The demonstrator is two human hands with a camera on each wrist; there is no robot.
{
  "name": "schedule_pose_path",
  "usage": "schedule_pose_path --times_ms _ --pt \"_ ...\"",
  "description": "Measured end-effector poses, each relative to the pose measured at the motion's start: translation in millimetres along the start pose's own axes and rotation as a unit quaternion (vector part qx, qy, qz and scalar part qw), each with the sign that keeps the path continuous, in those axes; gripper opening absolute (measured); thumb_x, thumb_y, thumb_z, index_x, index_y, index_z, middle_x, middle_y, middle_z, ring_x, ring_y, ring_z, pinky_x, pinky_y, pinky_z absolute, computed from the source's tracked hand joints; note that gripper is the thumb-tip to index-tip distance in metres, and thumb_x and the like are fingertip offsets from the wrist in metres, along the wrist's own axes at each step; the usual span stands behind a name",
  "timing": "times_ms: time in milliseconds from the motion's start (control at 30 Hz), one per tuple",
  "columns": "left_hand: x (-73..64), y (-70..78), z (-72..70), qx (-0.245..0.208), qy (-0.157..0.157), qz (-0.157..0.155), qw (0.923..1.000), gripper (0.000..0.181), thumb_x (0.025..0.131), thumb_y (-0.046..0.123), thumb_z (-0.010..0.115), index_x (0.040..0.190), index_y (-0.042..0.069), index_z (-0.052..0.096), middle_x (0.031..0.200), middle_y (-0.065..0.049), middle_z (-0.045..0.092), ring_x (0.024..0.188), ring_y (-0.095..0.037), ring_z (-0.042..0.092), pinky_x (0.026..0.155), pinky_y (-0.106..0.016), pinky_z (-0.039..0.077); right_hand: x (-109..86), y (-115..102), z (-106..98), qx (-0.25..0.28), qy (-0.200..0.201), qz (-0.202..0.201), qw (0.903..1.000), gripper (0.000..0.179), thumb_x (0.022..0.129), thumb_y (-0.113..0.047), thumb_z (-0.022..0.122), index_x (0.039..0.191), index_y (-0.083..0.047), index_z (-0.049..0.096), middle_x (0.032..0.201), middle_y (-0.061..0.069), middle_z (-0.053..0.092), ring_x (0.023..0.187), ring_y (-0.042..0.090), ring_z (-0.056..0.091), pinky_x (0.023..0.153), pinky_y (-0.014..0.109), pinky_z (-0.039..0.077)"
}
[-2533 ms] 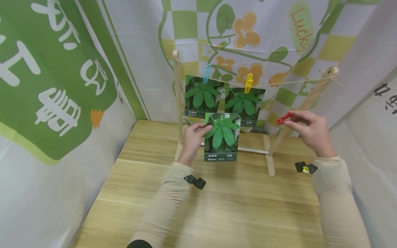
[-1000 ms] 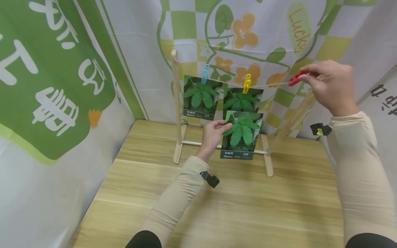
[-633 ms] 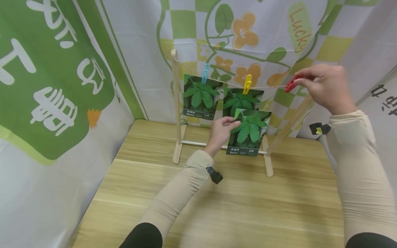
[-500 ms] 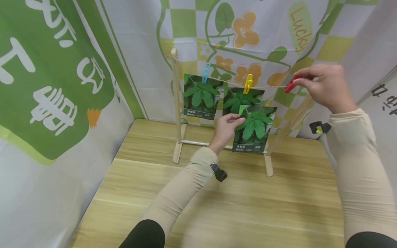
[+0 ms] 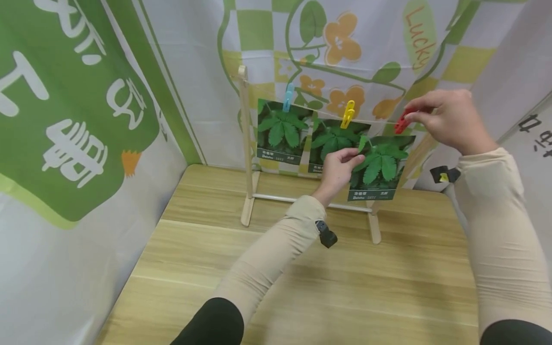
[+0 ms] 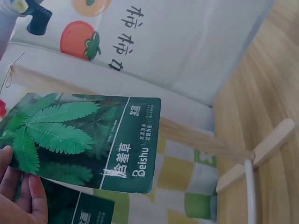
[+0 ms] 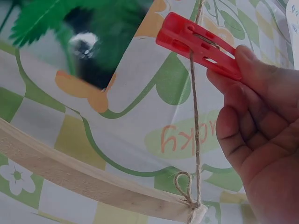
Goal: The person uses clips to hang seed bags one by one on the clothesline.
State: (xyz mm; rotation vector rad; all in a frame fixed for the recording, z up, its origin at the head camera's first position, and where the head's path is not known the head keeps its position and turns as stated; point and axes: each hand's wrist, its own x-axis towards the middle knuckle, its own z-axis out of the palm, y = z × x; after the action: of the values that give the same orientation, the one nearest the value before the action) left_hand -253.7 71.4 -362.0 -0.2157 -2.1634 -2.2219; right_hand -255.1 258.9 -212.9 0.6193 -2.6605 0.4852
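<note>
My left hand (image 5: pixel 338 172) pinches a plant picture card (image 5: pixel 379 172) by its left edge, holding it upright just under the twine. In the left wrist view, my fingers show at the lower left, with the card (image 6: pixel 88 140) reaching to the right. My right hand (image 5: pixel 448 117) pinches the tail of a red clothespin (image 5: pixel 401 123) between thumb and index finger. Close up, the clothespin (image 7: pixel 201 44) lies across the twine (image 7: pixel 196 116); a gap separates it from the card's corner. Two similar cards hang from a blue clothespin (image 5: pixel 288 98) and a yellow clothespin (image 5: pixel 347 114).
A wooden stand holds the twine between a left post (image 5: pixel 246 139) and a slanted right post (image 6: pixel 205 137). A pale crossbar (image 5: pixel 276 197) joins its feet low above the wooden table (image 5: pixel 207 268). A printed cloth (image 5: pixel 254 28) hangs behind.
My left hand has carried the card right and up, from in front of the hanging cards to beside them. My right hand first rose to the twine with the red clothespin, then lowered slightly.
</note>
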Motion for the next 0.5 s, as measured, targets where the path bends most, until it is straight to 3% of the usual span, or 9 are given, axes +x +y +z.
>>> schedule_pose_path --times_ms 300,500 --pt "4.9 2.3 15.1 0.007 0.0 0.008 0.9999 0.026 0.093 0.012 0.066 0.115 0.0 0.069 0.111 -0.015 0.071 0.1 -0.021 0.066 0.074 -0.012 0.047 3.2 0 -6 -0.027 -0.019 -0.029 0.999 0.014 0.087 -0.006 0.071 0.099 0.0 0.074 0.091 0.019 0.074 0.063 -0.018 0.041 0.054 0.01 0.036" --pt "7.7 5.5 25.2 -0.011 0.003 0.014 0.9998 0.025 0.093 0.011 0.066 0.116 0.0 0.069 0.113 -0.014 0.071 0.097 -0.014 0.064 0.074 -0.01 0.046 6.0 0 -9 -0.024 -0.053 -0.009 0.9983 0.016 0.088 -0.006 0.07 0.103 0.0 0.073 0.097 0.021 0.074 0.063 -0.017 0.043 0.052 0.012 0.04"
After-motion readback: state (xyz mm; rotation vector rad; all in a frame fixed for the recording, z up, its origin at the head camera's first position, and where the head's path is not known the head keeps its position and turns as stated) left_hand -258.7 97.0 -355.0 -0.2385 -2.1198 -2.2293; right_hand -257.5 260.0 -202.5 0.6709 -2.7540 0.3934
